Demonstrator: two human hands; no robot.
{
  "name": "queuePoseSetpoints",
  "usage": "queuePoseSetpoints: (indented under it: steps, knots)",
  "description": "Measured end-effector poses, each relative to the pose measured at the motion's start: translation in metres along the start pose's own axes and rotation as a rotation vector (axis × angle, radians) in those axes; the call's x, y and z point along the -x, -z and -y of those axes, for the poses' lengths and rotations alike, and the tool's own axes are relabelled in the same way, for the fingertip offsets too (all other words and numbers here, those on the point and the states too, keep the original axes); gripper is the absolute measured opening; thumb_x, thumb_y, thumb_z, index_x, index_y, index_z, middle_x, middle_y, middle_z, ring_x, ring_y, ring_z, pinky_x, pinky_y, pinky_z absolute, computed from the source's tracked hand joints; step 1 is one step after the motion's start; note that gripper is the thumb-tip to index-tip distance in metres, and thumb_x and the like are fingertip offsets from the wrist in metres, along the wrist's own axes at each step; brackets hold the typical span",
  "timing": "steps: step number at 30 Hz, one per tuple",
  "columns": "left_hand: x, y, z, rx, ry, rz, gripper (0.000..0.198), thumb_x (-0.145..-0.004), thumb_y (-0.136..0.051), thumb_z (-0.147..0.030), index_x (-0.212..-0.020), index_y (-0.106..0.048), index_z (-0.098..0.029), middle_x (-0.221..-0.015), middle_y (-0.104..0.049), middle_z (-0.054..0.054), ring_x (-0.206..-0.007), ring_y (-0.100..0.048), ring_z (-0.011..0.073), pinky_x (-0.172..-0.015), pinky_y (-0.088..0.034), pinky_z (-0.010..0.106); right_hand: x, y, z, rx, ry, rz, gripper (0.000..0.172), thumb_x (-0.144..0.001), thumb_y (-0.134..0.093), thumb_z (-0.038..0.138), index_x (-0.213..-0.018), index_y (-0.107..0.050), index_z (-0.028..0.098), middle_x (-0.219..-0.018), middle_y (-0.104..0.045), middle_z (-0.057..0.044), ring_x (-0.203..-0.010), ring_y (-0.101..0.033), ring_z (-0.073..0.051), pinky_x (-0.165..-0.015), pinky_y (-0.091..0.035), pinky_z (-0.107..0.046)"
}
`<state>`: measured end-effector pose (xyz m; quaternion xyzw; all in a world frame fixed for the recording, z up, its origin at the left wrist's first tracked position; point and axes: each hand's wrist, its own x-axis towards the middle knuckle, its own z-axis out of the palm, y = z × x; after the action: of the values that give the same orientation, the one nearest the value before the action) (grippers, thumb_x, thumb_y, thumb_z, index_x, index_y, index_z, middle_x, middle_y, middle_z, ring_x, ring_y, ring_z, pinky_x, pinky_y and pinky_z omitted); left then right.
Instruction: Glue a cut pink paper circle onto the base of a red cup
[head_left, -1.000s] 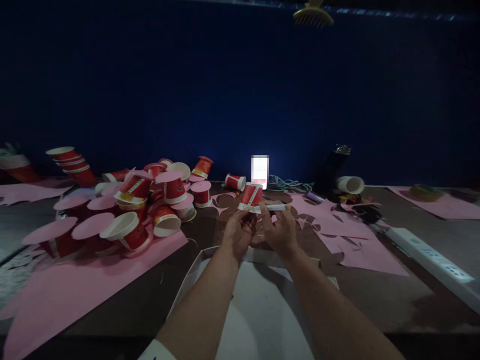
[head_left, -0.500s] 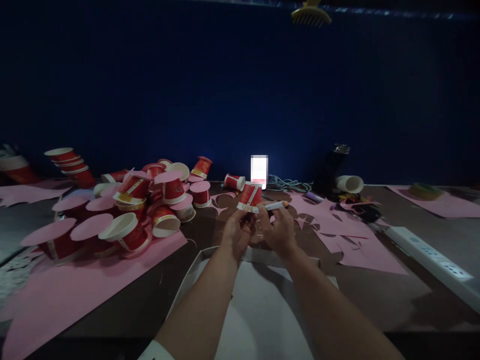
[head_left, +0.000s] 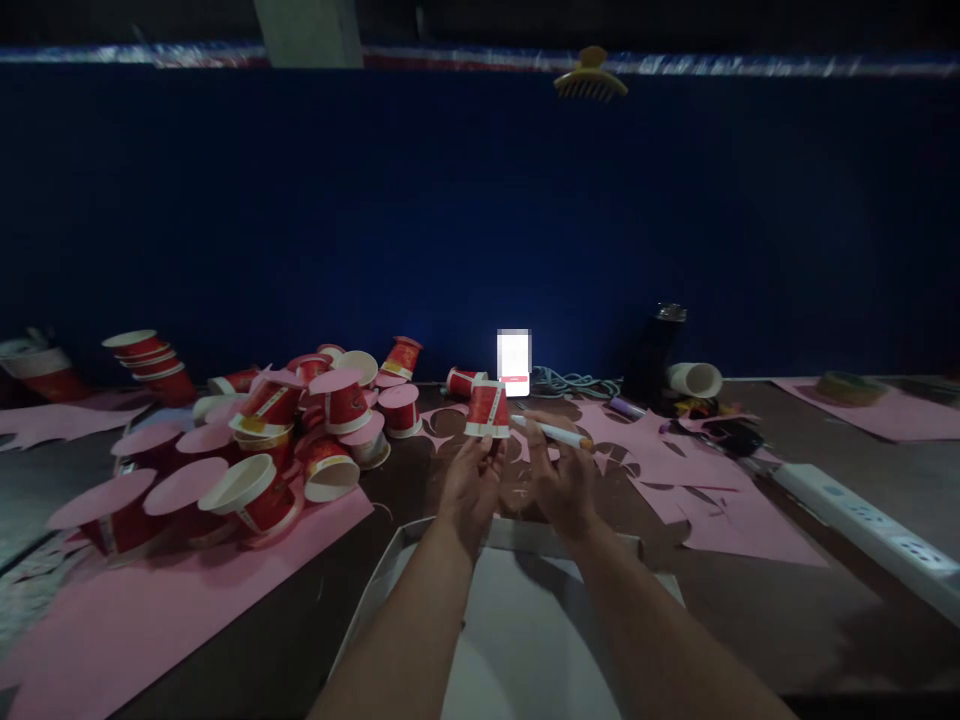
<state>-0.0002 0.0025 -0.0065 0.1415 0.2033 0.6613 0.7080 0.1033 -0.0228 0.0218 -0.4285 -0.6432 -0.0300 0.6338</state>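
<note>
At the far left of the frame a stack of red cups (head_left: 142, 352) lies tipped on its side. Right of it sits a heap of red paper cups (head_left: 300, 420), many capped with pink paper discs, on the dark surface (head_left: 300, 620). A large pink sheet (head_left: 135, 600) spreads under them toward the lower left.

At the centre, my left hand (head_left: 469, 485) is clamped on a red paper cup (head_left: 487, 410). I grip it from below by its white rim and hold it upside down above the surface. Below my wrists is a white box (head_left: 405, 545). Just behind the cup, at the back of the surface, a lit phone (head_left: 514, 362) stands upright.

My right hand (head_left: 559, 480) is closed around a white marker (head_left: 551, 432), which is level, its orange end pointing right and its near end just beside the cup.

Further right lies pink paper with round holes cut out (head_left: 660, 465). Behind it are a black flask (head_left: 654, 350) and a white cup on its side (head_left: 694, 380). A white power strip (head_left: 862, 512) runs toward the lower right, and a roll of tape (head_left: 844, 385) rests at the far right.
</note>
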Motion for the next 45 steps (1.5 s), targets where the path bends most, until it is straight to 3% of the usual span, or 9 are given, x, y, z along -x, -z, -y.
queuePoseSetpoints:
  steps: [9, 14, 18, 33, 45]
  knots:
    - [-0.001, -0.002, 0.001, -0.007, 0.018, -0.013, 0.016, -0.077, -0.054, 0.001, -0.079, -0.064, -0.012, -0.079, -0.067, 0.004, -0.074, -0.063, 0.0087, -0.072, -0.052, 0.018, 0.007, -0.005, -0.012, -0.001, -0.032, 0.082, 0.021, -0.086, -0.054, 0.027, -0.104, -0.066, 0.025, -0.103, -0.069, -0.006, -0.098, -0.062, -0.021, -0.09, -0.049, -0.041]
    - [0.0, -0.003, 0.001, 0.018, 0.053, -0.026, 0.012, -0.074, -0.058, 0.0, -0.076, -0.063, -0.011, -0.075, -0.066, 0.004, -0.069, -0.063, 0.0086, -0.07, -0.053, 0.018, 0.007, -0.005, -0.009, 0.005, -0.029, 0.15, 0.024, -0.088, -0.051, 0.029, -0.104, -0.067, 0.024, -0.096, -0.071, -0.005, -0.097, -0.063, -0.022, -0.089, -0.048, -0.04]
    - [-0.001, -0.001, 0.003, 0.053, 0.092, -0.062, 0.013, -0.077, -0.055, -0.002, -0.072, -0.062, -0.01, -0.071, -0.065, 0.005, -0.067, -0.063, 0.0095, -0.072, -0.053, 0.02, 0.008, -0.006, -0.01, 0.005, -0.041, 0.155, 0.024, -0.087, -0.051, 0.029, -0.103, -0.068, 0.023, -0.093, -0.071, -0.006, -0.096, -0.063, -0.022, -0.087, -0.049, -0.039]
    - [-0.002, 0.002, 0.007, 0.006, 0.064, 0.043, 0.008, -0.076, -0.06, -0.005, -0.079, -0.065, -0.011, -0.084, -0.067, 0.006, -0.075, -0.063, 0.01, -0.076, -0.052, 0.021, 0.01, -0.009, -0.018, 0.026, -0.029, 0.097, 0.02, -0.087, -0.052, 0.027, -0.102, -0.065, 0.023, -0.104, -0.067, -0.008, -0.1, -0.061, -0.021, -0.093, -0.046, -0.041]
    - [0.0, 0.003, 0.009, -0.083, 0.077, 0.061, 0.006, -0.072, -0.065, -0.009, -0.078, -0.064, -0.013, -0.073, -0.065, 0.003, -0.069, -0.062, 0.0091, -0.071, -0.05, 0.019, 0.01, -0.008, -0.013, 0.054, -0.005, 0.128, 0.02, -0.088, -0.05, 0.029, -0.099, -0.066, 0.021, -0.1, -0.069, -0.007, -0.096, -0.062, -0.021, -0.087, -0.048, -0.04]
